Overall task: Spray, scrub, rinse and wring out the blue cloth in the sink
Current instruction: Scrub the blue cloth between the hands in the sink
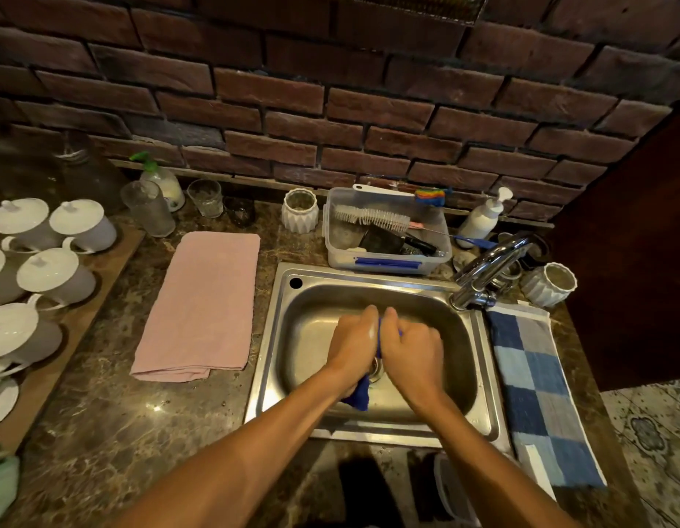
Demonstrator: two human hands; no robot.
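Room: a dark red brick wall (331, 89) stands behind a brown marble countertop (113, 421).
Sink: a rectangular stainless steel sink (277, 337) is set in the countertop; its basin is open on the left side and the far side of the hands.
Edges: a clear plastic box with brushes (388, 238) stands just behind the back rim, and a chrome tap (491, 268) rises at the back right corner, its spout pointing away from the basin.
Left of sink: a folded pink towel (201, 302) lies just beside the rim; further left, white lidded cups (52, 276) stand on a wooden board.
Right of sink: a blue and grey checked cloth (536, 390) lies along the right rim.
Task thing: the small dark blue cloth (359, 394) is over the middle of the basin, near the drain; it looks twisted into a thick rope, with one end hanging below the left wrist.
Left hand: the left hand (353, 341) is curled around the cloth, knuckles up.
Right hand: the right hand (412, 348) also grips the cloth, touching the left hand; both forearms reach in from the near edge.
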